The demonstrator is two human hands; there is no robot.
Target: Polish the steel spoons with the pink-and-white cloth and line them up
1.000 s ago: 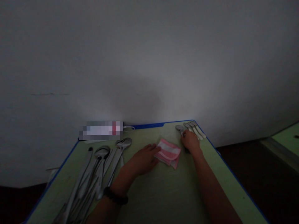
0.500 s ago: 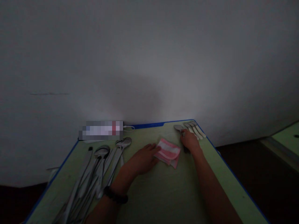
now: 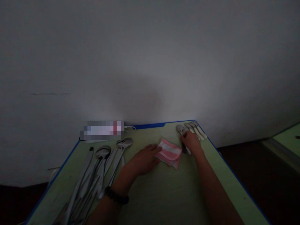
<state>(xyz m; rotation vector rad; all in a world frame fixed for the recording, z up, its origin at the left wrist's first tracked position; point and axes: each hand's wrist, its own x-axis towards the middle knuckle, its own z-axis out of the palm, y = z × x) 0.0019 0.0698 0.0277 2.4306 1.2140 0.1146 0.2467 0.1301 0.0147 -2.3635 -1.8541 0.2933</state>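
My right hand (image 3: 191, 142) is closed on a metal spoon (image 3: 180, 128), whose bowl points toward the wall. The lower end of its handle shows below my fingers, low over or on the table. Just right of it, several spoons with white handles (image 3: 199, 130) lie side by side at the far right corner. My left hand (image 3: 147, 158) lies flat with fingers stretched out, its fingertips on the left edge of a folded pink-and-white cloth (image 3: 170, 151). That cloth rests on the table between my two hands.
On the left of the green table (image 3: 161, 200) lies a loose pile of long metal cutlery (image 3: 93, 178), with spoons (image 3: 124, 143) among it. A blurred-out box shape (image 3: 103, 130) with a white cord stands at the back left. Behind rises a wall (image 3: 150, 62).
The spoon in my right hand has turned slightly, and its bowl has shifted a little right. My left hand and the cloth have stayed almost in place.
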